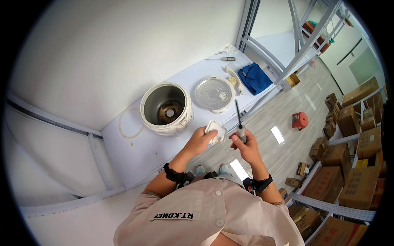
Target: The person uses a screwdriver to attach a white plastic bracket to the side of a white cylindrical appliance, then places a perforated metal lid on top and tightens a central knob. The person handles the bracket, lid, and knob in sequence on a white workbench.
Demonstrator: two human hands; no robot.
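Note:
My left hand grips a small white plastic part, squarish with a raised rim, just past the table's front edge. In my right hand is a screwdriver, its dark shaft pointing up and away from me and its grey handle in my fingers. The two hands are close together but apart. Beyond my left hand stands an open white rice cooker body, its grey inside stained brown around a round centre piece. Right of it lies a round lid with a clear ribbed inner face.
On the white table lie a pale ring, a curved white strip, a blue cloth pouch and a second screwdriver. A metal frame rises at the far right. A red stool and shelves of cardboard boxes stand to the right.

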